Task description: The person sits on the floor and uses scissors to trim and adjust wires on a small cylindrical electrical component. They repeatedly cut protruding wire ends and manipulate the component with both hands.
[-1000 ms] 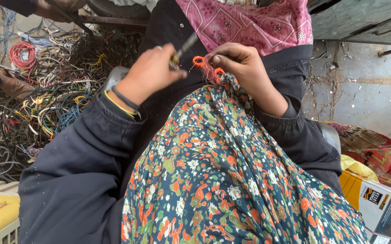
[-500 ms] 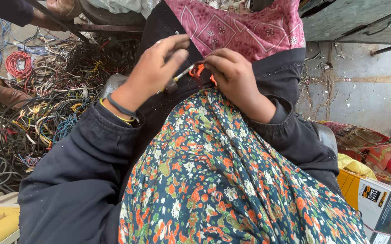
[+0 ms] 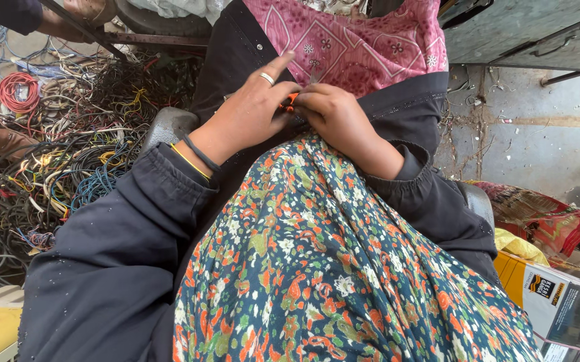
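Observation:
My left hand (image 3: 249, 117), with a ring on one finger and thin bands at the wrist, meets my right hand (image 3: 340, 117) above my lap. Between them only a small orange part of a pair of orange-handled scissors (image 3: 291, 102) shows; the rest is hidden by the fingers. My right hand is closed around it. My left hand pinches it from the other side with the forefinger raised. Both arms are in dark sleeves. A floral cloth (image 3: 330, 268) in blue, orange and green covers my lap below the hands.
A big tangle of coloured wires (image 3: 68, 167) with a red coil (image 3: 13, 90) lies at the left. Another person's hand (image 3: 68, 20) shows at top left. Pink patterned cloth (image 3: 357, 40) hangs ahead. A cardboard box (image 3: 558, 295) and red cloth (image 3: 538, 214) sit at the right.
The orange handles and metal blade, plainly in view a second ago, are now nearly covered. My hands have closed together over them, and my left forefinger has lifted.

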